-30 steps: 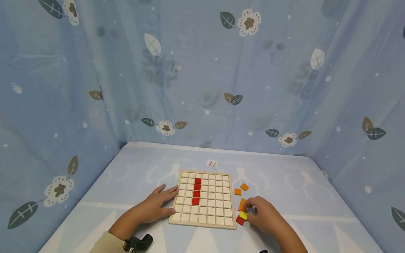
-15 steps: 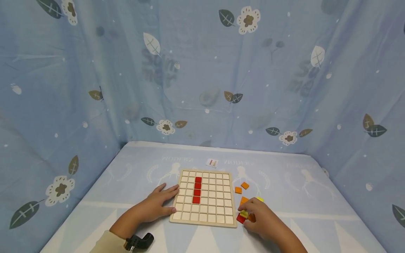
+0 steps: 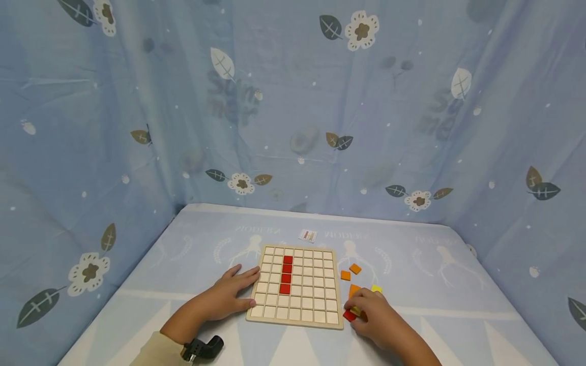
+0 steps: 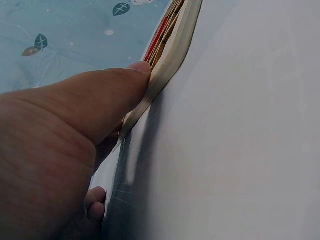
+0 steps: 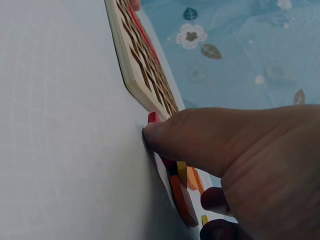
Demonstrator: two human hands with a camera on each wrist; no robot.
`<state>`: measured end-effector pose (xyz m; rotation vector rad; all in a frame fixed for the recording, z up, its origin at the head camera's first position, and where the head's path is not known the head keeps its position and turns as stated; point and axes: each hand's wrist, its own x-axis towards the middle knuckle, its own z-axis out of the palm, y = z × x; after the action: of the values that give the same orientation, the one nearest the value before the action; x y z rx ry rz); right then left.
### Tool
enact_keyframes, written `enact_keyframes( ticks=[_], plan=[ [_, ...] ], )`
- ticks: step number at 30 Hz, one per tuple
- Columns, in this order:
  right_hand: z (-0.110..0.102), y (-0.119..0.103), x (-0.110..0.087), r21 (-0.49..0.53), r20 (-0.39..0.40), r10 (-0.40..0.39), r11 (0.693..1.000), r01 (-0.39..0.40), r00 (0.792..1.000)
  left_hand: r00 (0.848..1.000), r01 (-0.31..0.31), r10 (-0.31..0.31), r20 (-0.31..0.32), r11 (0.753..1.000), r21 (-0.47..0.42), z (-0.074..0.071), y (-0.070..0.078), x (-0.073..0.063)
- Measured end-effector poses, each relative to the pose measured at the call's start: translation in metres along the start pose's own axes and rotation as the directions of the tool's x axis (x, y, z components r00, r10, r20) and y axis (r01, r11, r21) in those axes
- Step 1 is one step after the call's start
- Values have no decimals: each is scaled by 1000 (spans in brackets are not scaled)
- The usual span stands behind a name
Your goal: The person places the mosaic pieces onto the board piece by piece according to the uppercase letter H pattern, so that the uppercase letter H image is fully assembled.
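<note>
In the head view my left hand rests at the left edge of a wooden grid board, fingers spread. Its thumb lies against the frame in the left wrist view. A column of red tiles sits in the board. Right of the board, my right hand bends over loose square tiles, with thumb and forefinger around a red tile. Its thumb tip presses this tile in the right wrist view, the forefinger being hidden. A yellow tile and an orange tile lie under the hand.
Two orange tiles lie beyond the right hand, near the board's right side. Another yellow tile is behind the hand. A small printed card lies past the board's far edge. A patterned blue curtain surrounds the table.
My right hand has shifted slightly toward the red tile, its fingers closing down over it. A yellow tile has come into sight behind the hand. The left hand stays at the board.
</note>
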<state>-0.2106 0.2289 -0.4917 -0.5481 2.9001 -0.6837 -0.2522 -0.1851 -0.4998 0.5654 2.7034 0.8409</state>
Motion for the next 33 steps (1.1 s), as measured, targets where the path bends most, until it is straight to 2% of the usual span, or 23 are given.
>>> enact_keyframes(
  ticks=[9,18,23,28,33],
  plan=[
    [1,2,-1,4,-58,73,997,-73,996,1000,16,-16,0,1000,-10,1,-2,2],
    [3,0,4,64,-128,30,998,-22,991,1000,25,-25,-5,1000,-2,1,-3,0],
    [5,-4,7,136,-136,37,990,-18,990,999,32,-32,-7,999,0,-1,-4,-2],
    [5,-11,8,155,-157,49,988,-24,986,1000,20,-20,2,1000,-9,-1,-2,0],
    [6,-20,11,170,-164,29,986,-1,986,1000,27,-27,-4,1000,0,1,-1,3]
  ],
)
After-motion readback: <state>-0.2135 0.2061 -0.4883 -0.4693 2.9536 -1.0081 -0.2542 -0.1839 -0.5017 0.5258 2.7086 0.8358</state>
